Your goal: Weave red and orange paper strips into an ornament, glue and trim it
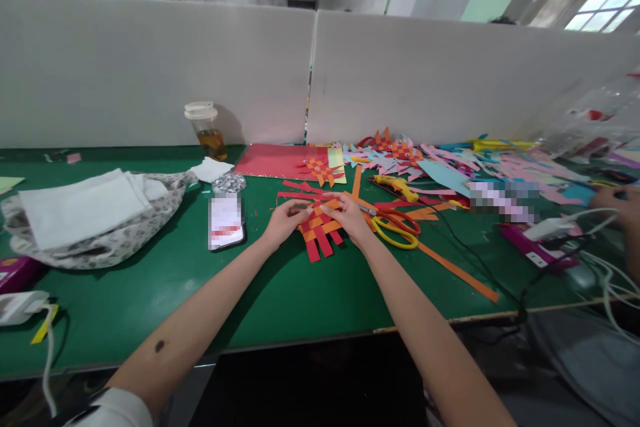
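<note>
Both hands are at a woven piece of red and orange paper strips (pixel 316 232) over the green table. My left hand (pixel 287 221) pinches its left upper edge with thumb and fingers. On the right upper part, my right hand (pixel 349 215) grips it the same way. Loose red strip ends hang toward me from the weave. Just right of my right hand lie scissors (pixel 399 232) with red and yellow handles. Behind the hands are more red strips (pixel 300 195), and an orange strip (pixel 357 181) points away from me.
A phone (pixel 226 221) lies left of my hands, with a lidded cup (pixel 207 130) behind it. Right are a yellow glue gun (pixel 397 187), a heap of paper scraps (pixel 450 163) and a purple power strip (pixel 537 250) with cables. Another person's hand (pixel 617 203) shows at far right.
</note>
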Available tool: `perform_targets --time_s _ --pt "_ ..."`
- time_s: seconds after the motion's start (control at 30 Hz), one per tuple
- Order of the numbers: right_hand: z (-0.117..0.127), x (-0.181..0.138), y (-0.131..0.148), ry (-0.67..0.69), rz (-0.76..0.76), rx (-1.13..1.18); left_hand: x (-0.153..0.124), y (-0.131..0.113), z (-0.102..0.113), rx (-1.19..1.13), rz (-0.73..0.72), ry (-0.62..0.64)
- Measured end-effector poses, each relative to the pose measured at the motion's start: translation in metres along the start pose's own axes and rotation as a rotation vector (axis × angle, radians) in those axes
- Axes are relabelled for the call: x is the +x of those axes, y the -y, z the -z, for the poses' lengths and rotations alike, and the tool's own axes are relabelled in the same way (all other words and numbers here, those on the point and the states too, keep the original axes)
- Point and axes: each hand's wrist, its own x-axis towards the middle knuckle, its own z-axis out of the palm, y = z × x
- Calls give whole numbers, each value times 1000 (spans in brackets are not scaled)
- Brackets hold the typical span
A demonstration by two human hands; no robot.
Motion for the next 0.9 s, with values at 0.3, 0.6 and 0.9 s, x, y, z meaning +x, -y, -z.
perform_targets --time_s 0.3,0.6,0.9 --pt "-4 -3 2 27 -6 -54 0 3 2 55 -60 21" --pt "-2 1 -2 -32 16 -48 2 3 2 77 39 18" --pt "-4 -2 2 -16 16 -8 2 2 4 157 36 131"
